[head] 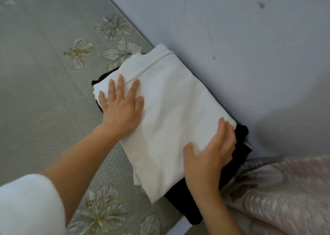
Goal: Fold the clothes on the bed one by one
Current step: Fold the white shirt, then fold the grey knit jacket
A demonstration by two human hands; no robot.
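A folded white garment (171, 110) lies on top of a folded black garment (239, 154), stacked on the bed against the wall. My left hand (121, 106) lies flat on the white garment's left part with fingers spread, pressing it down. My right hand (210, 152) rests on its lower right edge with the fingers laid over the fabric, near the black cloth that sticks out below. Only the edges of the black garment show around the white one.
The bed is covered by a grey mat (44, 74) with a flower pattern. A pale blue wall (250, 47) runs along the stack's right side. A pinkish patterned quilt (285, 195) lies bunched at the lower right.
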